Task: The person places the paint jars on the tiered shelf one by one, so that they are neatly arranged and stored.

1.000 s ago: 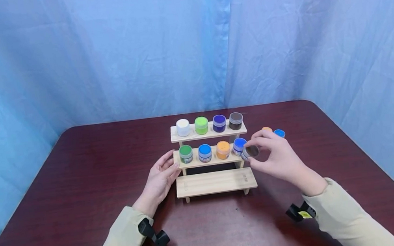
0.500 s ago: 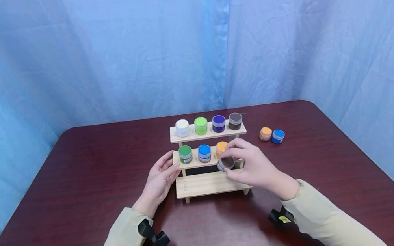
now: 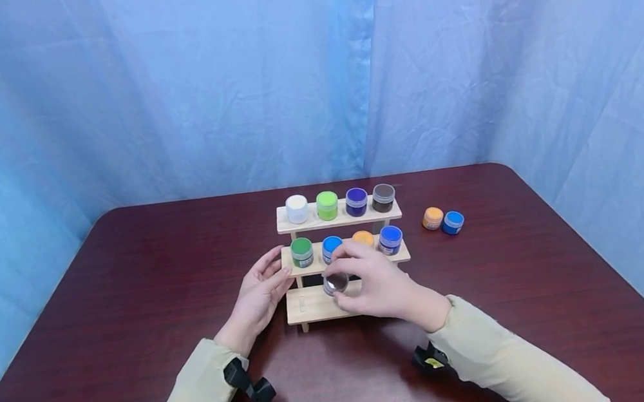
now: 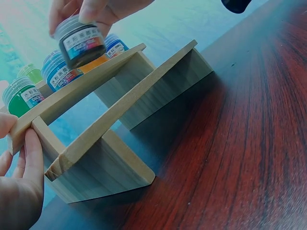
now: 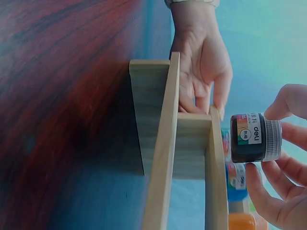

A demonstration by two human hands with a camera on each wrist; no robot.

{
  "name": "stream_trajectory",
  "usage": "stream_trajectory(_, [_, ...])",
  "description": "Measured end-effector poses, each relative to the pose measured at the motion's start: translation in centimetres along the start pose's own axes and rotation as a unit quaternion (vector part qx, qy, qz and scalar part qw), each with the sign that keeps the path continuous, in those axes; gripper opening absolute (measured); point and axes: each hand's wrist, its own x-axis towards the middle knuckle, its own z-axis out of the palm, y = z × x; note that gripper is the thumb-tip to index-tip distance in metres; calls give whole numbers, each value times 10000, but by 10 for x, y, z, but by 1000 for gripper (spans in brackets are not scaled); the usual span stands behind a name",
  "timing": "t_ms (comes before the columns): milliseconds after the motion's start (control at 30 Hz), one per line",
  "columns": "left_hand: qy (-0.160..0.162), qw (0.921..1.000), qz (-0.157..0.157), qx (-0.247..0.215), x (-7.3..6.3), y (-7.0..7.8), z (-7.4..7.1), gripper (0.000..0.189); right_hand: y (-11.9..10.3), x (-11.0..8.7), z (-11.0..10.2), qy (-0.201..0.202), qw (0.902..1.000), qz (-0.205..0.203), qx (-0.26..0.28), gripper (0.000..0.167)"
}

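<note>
My right hand (image 3: 375, 288) pinches a dark brown paint jar (image 3: 336, 284) by its clear lid, above the lowest step of a three-tier wooden stand (image 3: 316, 309). In the right wrist view, the label of this paint jar (image 5: 247, 136) faces the camera. At the left end of the middle step, my left hand (image 3: 257, 303) grips the board, thumb on top and fingers beneath. Along that step stand a green jar (image 3: 302, 253), a blue jar (image 3: 330, 249), an orange jar (image 3: 363, 238), partly hidden by my right hand, and a deeper blue jar (image 3: 390, 240).
On the top step stand a white jar (image 3: 297, 209), a light green jar (image 3: 327, 205), a purple jar (image 3: 356, 202) and a dark jar (image 3: 383, 198). Right of the stand, another orange jar (image 3: 432, 218) and a blue jar (image 3: 453, 222) rest on the table (image 3: 133, 297).
My right hand has carried the dark brown jar leftward and slightly down, from the middle step's right end to over the lowest step's left half. The left hand keeps its grip on the stand.
</note>
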Motion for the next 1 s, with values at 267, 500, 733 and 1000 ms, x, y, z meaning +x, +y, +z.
stream_trajectory(267, [-49, 10000, -14, -45, 0, 0, 0, 56, -4, 8, 15, -246, 9995, -191, 86, 23])
stream_trajectory(500, [-67, 10000, 7, 8, 0, 0, -1, 56, -7, 10, 24, -686, 9975, -154, 80, 22])
stream_trajectory(733, [-56, 10000, -5, 54, 1, -1, -2, 56, -6, 11, 31, -861, 9961, -200, 15, 25])
stream_trajectory(1000, [-85, 10000, 16, -21, 2, -1, -2, 56, -4, 12, 36, -945, 9951, -262, -146, 26])
